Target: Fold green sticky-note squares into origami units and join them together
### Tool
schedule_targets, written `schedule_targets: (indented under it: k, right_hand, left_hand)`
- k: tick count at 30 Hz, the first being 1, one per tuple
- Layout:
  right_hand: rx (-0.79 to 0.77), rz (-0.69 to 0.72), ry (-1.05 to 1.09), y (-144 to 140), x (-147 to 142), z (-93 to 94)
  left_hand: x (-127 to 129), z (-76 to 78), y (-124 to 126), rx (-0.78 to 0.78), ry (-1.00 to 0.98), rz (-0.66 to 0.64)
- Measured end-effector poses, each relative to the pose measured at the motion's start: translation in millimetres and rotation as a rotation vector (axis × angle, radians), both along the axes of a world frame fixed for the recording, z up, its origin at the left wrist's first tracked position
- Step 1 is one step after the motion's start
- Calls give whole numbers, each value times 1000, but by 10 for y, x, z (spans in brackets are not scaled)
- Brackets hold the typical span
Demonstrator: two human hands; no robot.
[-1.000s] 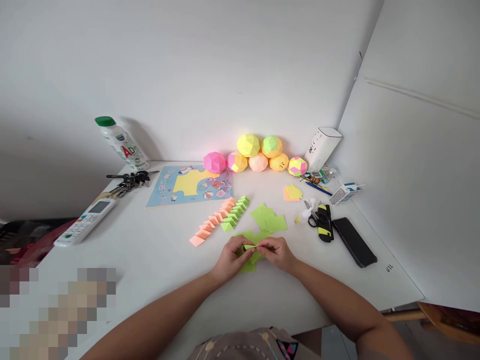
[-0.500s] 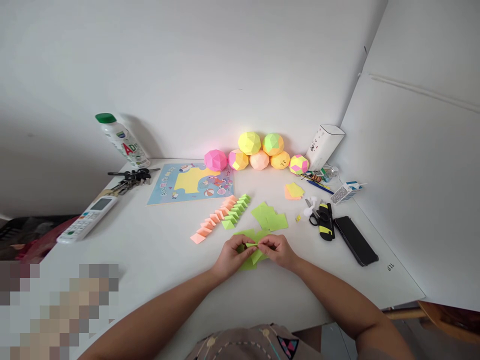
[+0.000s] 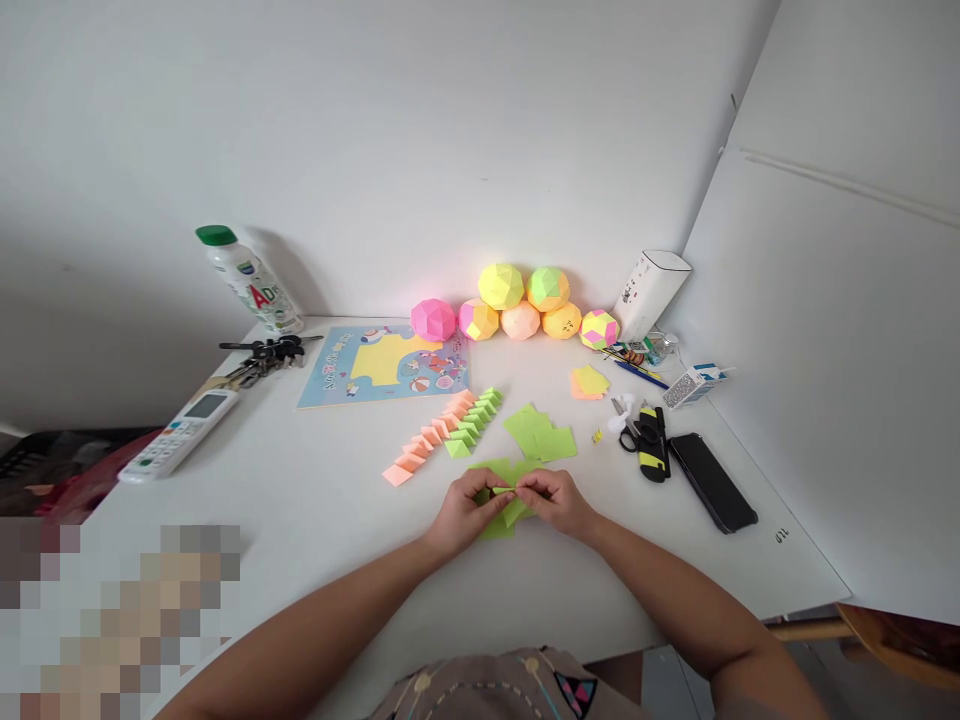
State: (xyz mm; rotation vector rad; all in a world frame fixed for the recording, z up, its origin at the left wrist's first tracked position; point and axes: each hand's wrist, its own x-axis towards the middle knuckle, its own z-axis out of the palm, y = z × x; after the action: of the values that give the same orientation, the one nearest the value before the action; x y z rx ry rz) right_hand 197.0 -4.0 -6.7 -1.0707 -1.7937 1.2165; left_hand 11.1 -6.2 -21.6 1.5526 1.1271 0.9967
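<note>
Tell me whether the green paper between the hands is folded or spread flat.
Folded. The green paper shows as a narrow creased strip pinched between the left hand and right hand, above other green sheets on the table.

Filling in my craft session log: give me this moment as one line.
left hand: pinching green paper piece | right hand: pinching same piece | nearby: loose green squares, row of folded units | surface: white table

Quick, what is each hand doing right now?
Left hand: closed, pinching the green paper.
Right hand: closed, pinching the same green paper from the other end.
</note>
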Motion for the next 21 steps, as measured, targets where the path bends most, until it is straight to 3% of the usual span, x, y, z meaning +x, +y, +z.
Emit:
schedule_targets:
  k: [5, 21]
  right_hand:
    - [24, -9, -8, -7, -3, -14]
    - [58, 12, 31, 6, -12, -24]
  left_hand:
    - [-4, -63, -4, -49, -57, 17]
    - [-12, -24, -1, -42, -1, -6]
